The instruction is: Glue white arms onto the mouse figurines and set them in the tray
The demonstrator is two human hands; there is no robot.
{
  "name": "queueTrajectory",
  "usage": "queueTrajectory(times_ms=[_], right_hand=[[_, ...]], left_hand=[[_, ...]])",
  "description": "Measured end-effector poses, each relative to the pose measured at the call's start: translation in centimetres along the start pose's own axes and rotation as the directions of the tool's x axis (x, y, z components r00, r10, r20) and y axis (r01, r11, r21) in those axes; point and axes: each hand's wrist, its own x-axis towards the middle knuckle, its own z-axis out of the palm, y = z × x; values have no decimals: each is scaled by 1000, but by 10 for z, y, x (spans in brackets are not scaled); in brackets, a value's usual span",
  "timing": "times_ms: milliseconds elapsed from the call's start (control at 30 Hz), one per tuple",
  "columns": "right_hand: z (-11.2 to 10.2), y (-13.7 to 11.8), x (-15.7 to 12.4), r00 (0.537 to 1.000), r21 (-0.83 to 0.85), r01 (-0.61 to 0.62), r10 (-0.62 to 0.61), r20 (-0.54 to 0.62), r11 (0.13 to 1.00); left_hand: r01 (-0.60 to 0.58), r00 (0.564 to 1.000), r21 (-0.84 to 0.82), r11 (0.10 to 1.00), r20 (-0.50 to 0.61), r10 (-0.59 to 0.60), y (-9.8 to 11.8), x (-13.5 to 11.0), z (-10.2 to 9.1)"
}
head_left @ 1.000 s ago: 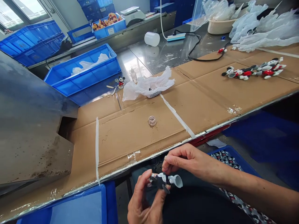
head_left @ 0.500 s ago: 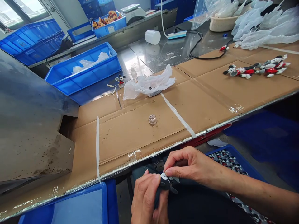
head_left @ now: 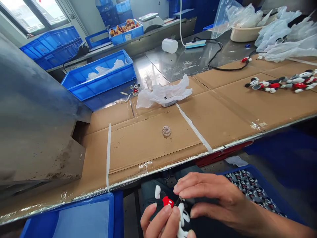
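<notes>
My left hand [head_left: 162, 220], low in the view, is closed around a small cartoon mouse figurine [head_left: 168, 201] with red shorts, white shoes and black parts. The figurine lies tilted, with its face toward my palm; my fingers cover part of it. Over its head end, my right hand [head_left: 213, 191] has its fingers and thumb around a dark part, much of it hidden. Beyond my hands, a small clear open jar [head_left: 166, 131] stands on the cardboard-covered table [head_left: 138, 148].
Crumpled white plastic [head_left: 163, 94] lies behind the jar, near a standing mouse figurine [head_left: 135, 88]. More figurines [head_left: 274, 84] lie at right. A blue tray [head_left: 244, 178] of figurines sits below right, another blue tray [head_left: 81, 218] below left. A metal housing [head_left: 42, 125] borders the left.
The figurine has turned in my left hand, so its red shorts and face now show. My right hand has gone from a pinch to a wider hold. The view has shifted slightly.
</notes>
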Motion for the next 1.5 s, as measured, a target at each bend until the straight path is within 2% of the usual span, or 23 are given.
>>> queueTrajectory(times_ms=[100, 233, 300, 433, 567, 600, 667, 733, 800, 1000, 1133, 1167, 1200, 1233, 1267, 1300, 1333, 1367, 1400, 1433, 1467, 1500], right_hand=[[-3, 0, -3, 998, -119, 55, -54, 16, 991], [-3, -1, -4, 996, -195, 92, -88, 30, 977], [-2, -1, -5, 995, -201, 102, -99, 26, 974], [-1, -1, -8, 993, -215, 118, -113, 36, 970], [-1, -2, -7, 990, -235, 138, -133, 36, 962], [-1, -3, -6, 990, -232, 139, -133, 42, 963], [0, -4, -4, 991, -208, 131, -122, 56, 969], [1, -4, -3, 995, -172, 95, -87, 51, 980], [2, -6, -4, 999, -132, 23, -18, 39, 991], [8, -9, -15, 978, 13, -206, 206, 18, 978], [8, -6, -12, 937, 34, -350, 350, -2, 936], [7, -5, -8, 919, 60, -394, 395, 2, 917], [5, -4, -4, 900, 96, -434, 436, 3, 896], [3, -2, 0, 883, 134, -464, 469, -11, 876], [1, -1, 4, 871, 164, -477, 489, -40, 864], [0, 0, 8, 864, 182, -480, 499, -75, 858], [-1, 2, 12, 861, 189, -474, 498, -106, 860], [0, 3, 14, 862, 193, -466, 493, -121, 863], [1, 5, 16, 867, 199, -457, 484, -115, 867], [3, 6, 17, 876, 208, -448, 473, -91, 870], [6, 7, 17, 886, 217, -438, 460, -62, 872], [9, 8, 17, 892, 219, -431, 450, -40, 875]], left_hand=[[50, 993, 88, 995, -112, -40, 4, -1, 0], [-175, 982, 157, 972, -49, 184, -13, -3, -5], [-231, 969, 173, 958, -45, 242, -21, -6, -7], [-190, 976, 162, 968, -80, 205, -15, -9, -5], [-9, 998, 118, 993, -61, 17, 3, -2, -2], [-14, 999, 89, 996, -49, 18, 5, 1, -3], [-106, 994, 29, 994, -16, 106, 5, 6, -4], [-159, 986, -5, 987, 37, 160, 2, 9, -5], [-162, 984, -22, 987, 70, 163, 0, 11, -5], [-171, 984, -65, 983, 37, 174, 0, 12, -3], [-220, 955, -149, 964, 167, 243, -15, 16, -10], [-186, 952, -193, 964, 206, 225, -19, 16, -11], [-92, 960, -235, 968, 238, 149, -22, 16, -12], [77, 965, -265, 961, 262, -5, -24, 16, -12], [311, 932, -290, 905, 279, -231, -25, 16, -11], [553, 829, -323, 768, 305, -469, -25, 16, -9], [744, 667, -364, 561, 349, -658, -24, 17, -7], [854, 489, -403, 328, 410, -770, -23, 19, -5], [893, 337, -435, 115, 476, -812, -22, 22, -2], [888, 237, -459, -44, 536, -811, -20, 25, 0], [868, 187, -477, -140, 575, -797, -19, 28, 2], [852, 166, -490, -184, 587, -792, -19, 31, 3]])
